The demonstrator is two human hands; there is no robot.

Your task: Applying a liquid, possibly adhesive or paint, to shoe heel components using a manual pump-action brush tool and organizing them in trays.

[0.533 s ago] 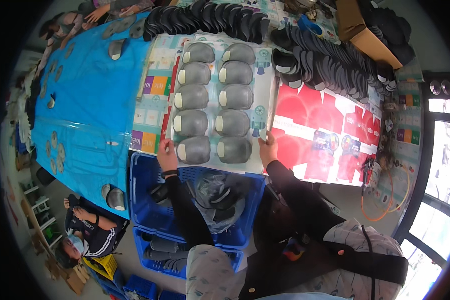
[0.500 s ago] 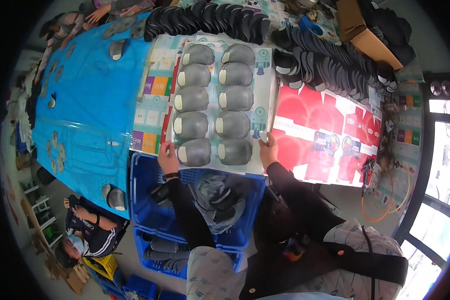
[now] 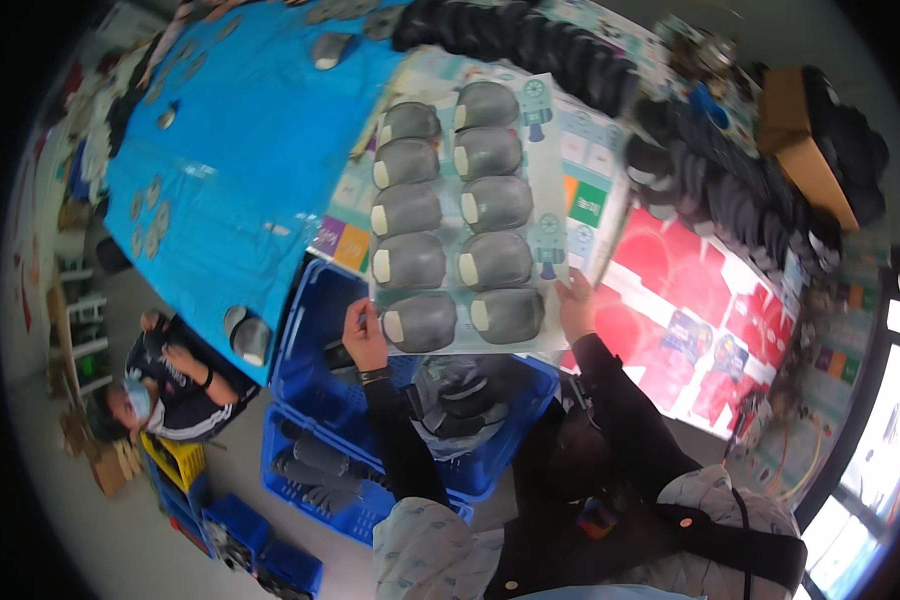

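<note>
Between my two hands is a white printed board (image 3: 545, 200) with teal drawings. It carries two columns of dark grey, rounded cup-shaped pieces (image 3: 407, 211), each with a pale cream patch at its left end. My left hand (image 3: 366, 337) pinches the board's near left corner, thumb beside the nearest piece. My right hand (image 3: 576, 308) grips the right edge close to the near corner. The board's near edge overhangs a blue crate (image 3: 300, 350); its far part is over the printed table covering.
Left is a blue-covered table (image 3: 240, 180) with scattered grey pieces; a person (image 3: 185, 385) sits beside it. Rows of dark curved pieces (image 3: 520, 50) line the back. Red printed sheets (image 3: 660, 270) lie right, below a cardboard box (image 3: 805, 150). Another blue crate (image 3: 310, 480) stands below.
My view has turned, shifting the tables within it. Both hands have raised the board off the table, and it now sits at a different angle to the table. The pieces remain in their columns.
</note>
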